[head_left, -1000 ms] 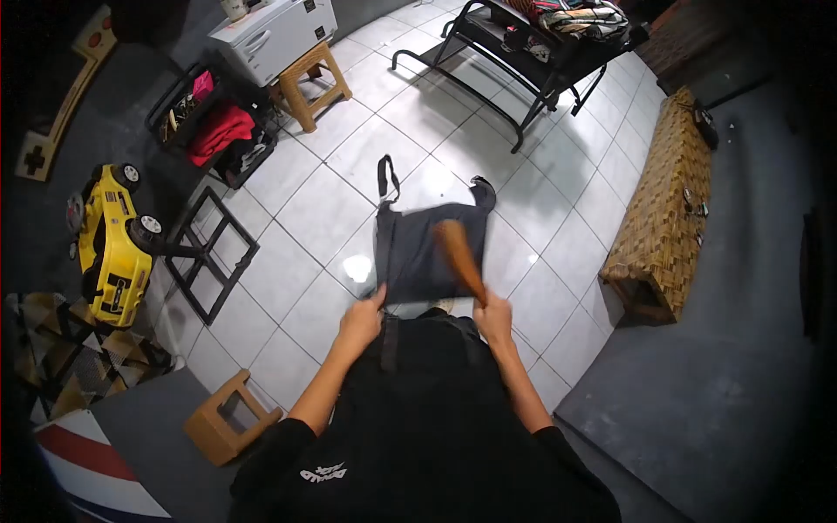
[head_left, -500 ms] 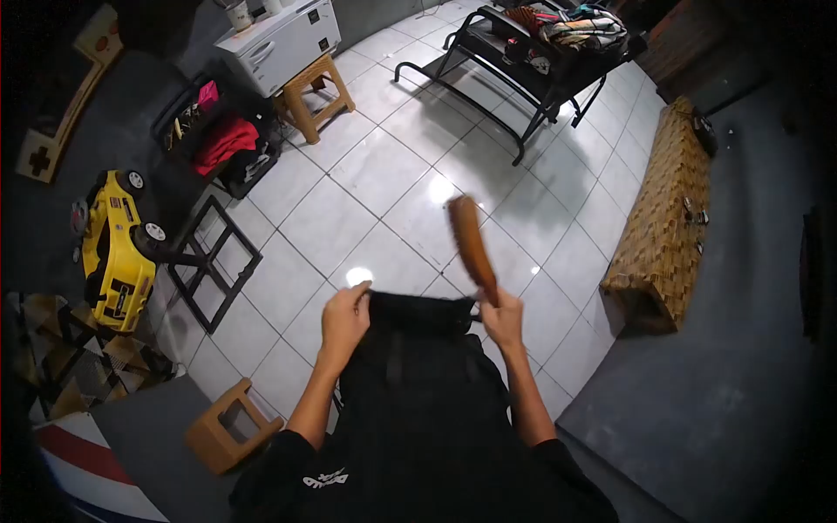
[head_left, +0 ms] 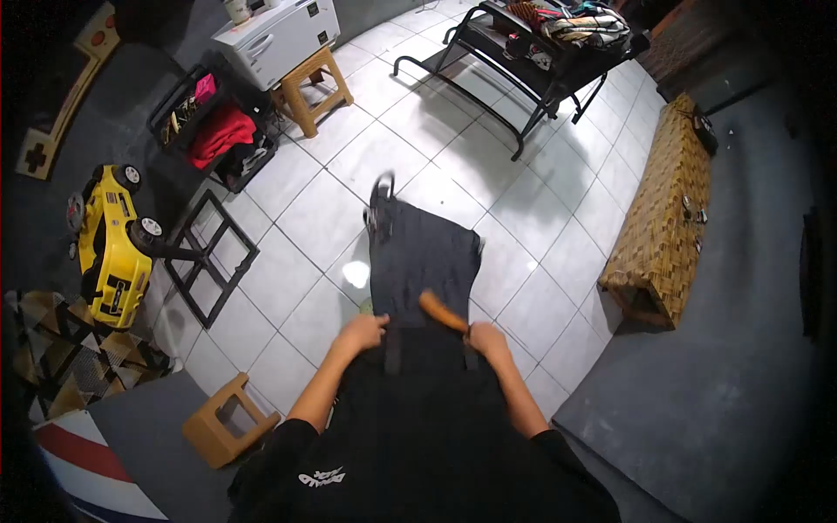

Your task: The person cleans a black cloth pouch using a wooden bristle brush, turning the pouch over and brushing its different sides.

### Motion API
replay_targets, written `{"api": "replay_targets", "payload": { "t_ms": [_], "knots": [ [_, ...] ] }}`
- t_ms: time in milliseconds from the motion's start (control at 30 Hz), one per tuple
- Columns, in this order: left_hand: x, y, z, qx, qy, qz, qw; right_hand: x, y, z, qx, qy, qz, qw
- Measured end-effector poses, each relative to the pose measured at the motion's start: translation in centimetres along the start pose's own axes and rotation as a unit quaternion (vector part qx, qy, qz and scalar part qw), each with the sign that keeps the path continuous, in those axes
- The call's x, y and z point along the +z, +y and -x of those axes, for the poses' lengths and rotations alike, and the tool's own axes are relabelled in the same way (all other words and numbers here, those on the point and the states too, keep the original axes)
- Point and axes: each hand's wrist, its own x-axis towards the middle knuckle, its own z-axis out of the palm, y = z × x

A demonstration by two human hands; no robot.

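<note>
A black fabric piece (head_left: pixel 423 253), perhaps a bag or carrier, stretches out in front of me over the tiled floor. Loops or straps show at its far left corner. My left hand (head_left: pixel 359 338) is closed at its near left edge. At the near right edge, my right hand (head_left: pixel 488 342) grips a brown wooden brush (head_left: pixel 443 312), which angles up and left over the fabric. Whether the right hand also pinches the fabric I cannot tell. The fabric's near end merges with my black shirt.
Left are a yellow toy car (head_left: pixel 113 248), a black metal frame (head_left: pixel 209 257) and a tan stool (head_left: pixel 228 423). Another stool (head_left: pixel 312 91) stands by a white cabinet (head_left: pixel 283 44). A black metal rack (head_left: pixel 514 74) holds clothes; a woven box (head_left: pixel 654 218) lies right.
The fabric has swung out away from me and now lies extended, its loops visible. The brush has come down and turned left over it. Both hands have lowered slightly.
</note>
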Motion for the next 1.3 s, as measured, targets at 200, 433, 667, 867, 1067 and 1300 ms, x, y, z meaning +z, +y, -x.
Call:
{"api": "replay_targets", "payload": {
  "t_ms": [200, 433, 667, 867, 1067, 1300],
  "knots": [
    [-2.4, 2.8, 1.5, -0.074, 0.114, -0.002, 0.991, -1.6, -0.8, 0.6, 0.01, 0.07, -0.132, 0.989],
    [-11.6, 10.0, 4.0, 0.084, 0.341, 0.227, 0.908, -10.7, -5.3, 4.3, -0.047, 0.315, -0.336, 0.886],
    [-12.6, 14.5, 7.0, 0.263, 0.575, 0.158, 0.758, -11.5, -5.6, 7.1, -0.161, 0.486, -0.399, 0.761],
    [-2.3, 4.5, 1.1, 0.044, 0.101, -0.045, 0.993, -0.5, 0.7, 0.8, -0.014, 0.009, -0.098, 0.995],
    [-1.8, 4.0, 0.6, 0.033, 0.111, 0.047, 0.992, -1.1, 1.1, 1.7, -0.043, -0.025, -0.177, 0.983],
    [-9.2, 7.3, 2.5, 0.078, 0.301, 0.207, 0.928, -7.5, -3.2, 3.6, -0.047, 0.23, -0.336, 0.912]
  ]
}}
